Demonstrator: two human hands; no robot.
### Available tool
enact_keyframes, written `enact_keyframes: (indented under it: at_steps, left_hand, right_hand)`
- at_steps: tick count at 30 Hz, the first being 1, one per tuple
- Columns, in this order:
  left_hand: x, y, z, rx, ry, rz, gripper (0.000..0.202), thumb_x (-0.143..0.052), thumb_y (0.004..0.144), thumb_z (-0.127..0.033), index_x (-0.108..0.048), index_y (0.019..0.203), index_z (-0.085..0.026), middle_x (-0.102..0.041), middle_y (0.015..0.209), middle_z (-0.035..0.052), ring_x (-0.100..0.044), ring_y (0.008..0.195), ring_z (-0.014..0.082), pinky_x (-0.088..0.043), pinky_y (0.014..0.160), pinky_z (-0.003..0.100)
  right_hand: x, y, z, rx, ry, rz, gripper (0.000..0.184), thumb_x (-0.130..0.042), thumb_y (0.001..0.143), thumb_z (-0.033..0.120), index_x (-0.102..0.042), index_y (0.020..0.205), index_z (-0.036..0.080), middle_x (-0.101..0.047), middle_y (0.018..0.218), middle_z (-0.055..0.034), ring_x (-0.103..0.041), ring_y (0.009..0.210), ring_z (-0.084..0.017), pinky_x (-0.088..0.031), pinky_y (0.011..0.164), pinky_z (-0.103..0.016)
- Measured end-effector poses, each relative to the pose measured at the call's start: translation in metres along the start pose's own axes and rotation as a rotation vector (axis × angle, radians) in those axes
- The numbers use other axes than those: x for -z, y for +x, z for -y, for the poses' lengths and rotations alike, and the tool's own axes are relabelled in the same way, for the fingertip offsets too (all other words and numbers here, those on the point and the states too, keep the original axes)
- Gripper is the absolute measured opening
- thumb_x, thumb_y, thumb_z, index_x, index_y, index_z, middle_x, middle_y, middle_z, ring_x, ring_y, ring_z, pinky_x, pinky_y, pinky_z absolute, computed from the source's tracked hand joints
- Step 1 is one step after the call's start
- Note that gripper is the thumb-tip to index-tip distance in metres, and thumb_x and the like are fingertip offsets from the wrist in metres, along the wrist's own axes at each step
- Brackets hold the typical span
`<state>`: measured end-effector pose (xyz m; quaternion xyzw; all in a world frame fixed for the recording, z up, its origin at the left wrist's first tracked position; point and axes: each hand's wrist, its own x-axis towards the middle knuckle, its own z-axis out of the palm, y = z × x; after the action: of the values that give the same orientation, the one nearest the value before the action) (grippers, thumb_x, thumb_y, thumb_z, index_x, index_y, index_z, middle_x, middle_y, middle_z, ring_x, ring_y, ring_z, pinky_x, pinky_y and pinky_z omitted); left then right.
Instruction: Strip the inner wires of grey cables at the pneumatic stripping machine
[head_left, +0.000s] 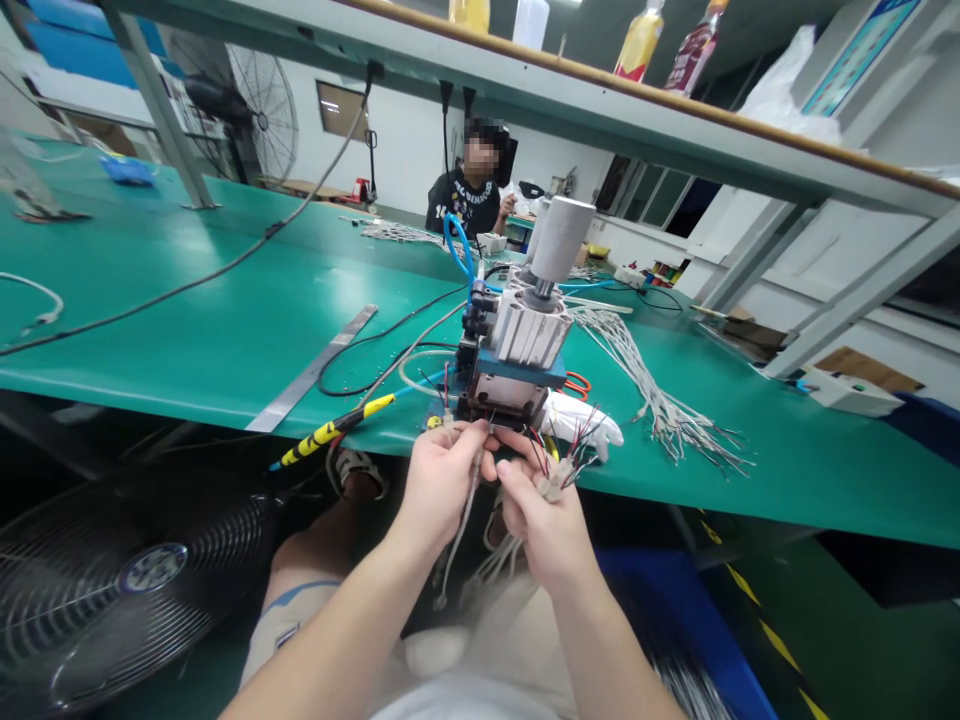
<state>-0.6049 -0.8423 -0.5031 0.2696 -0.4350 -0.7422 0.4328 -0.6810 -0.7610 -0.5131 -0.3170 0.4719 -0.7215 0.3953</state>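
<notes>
My left hand (444,472) is pinched on a thin grey cable (470,505), whose lower part hangs down toward my lap. Close beside it, my right hand (538,505) is closed around a bundle of cables (553,482), with red, black and white wire ends fanning out above the fingers. Both hands meet at the front of a pneumatic machine (517,385) with a metal cylinder on top, at the table edge. The fingertips are close together there, and the held cable's tip is hard to make out. A white glove (585,424) lies right of the machine.
On the green table (187,270) lie a steel ruler (311,370) and a spread of grey cables (645,385). A yellow-black wrapped tool (334,432) overhangs the edge. A floor fan (150,570) stands at left, a blue bin (682,620) at right. Another person (466,205) sits beyond.
</notes>
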Motion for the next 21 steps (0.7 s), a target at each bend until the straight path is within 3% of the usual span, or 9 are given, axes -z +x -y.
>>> enact_keyframes:
  at_steps: [4, 21]
  left_hand:
    - [-0.0004, 0.0009, 0.0006, 0.000, -0.001, 0.010, 0.026, -0.071, 0.077, -0.033, -0.061, 0.063, -0.013, -0.054, 0.040, -0.0026, -0.040, 0.036, 0.0051, -0.027, 0.039, 0.016]
    - [-0.0042, 0.0028, -0.0023, 0.031, -0.007, -0.021, 0.026, -0.071, 0.073, -0.032, -0.061, 0.060, -0.012, -0.052, 0.038, -0.0027, -0.039, 0.034, 0.0049, -0.027, 0.037, 0.016]
  right_hand:
    - [-0.0021, 0.0012, 0.0013, -0.023, 0.018, 0.026, 0.045, -0.074, 0.080, 0.037, -0.066, 0.120, 0.018, -0.049, 0.062, 0.0069, -0.022, 0.037, -0.002, -0.016, 0.033, -0.016]
    - [-0.0037, 0.0006, 0.0025, -0.022, 0.027, 0.053, 0.040, -0.072, 0.082, 0.035, -0.066, 0.119, 0.019, -0.048, 0.063, 0.0069, -0.023, 0.038, -0.001, -0.017, 0.034, -0.014]
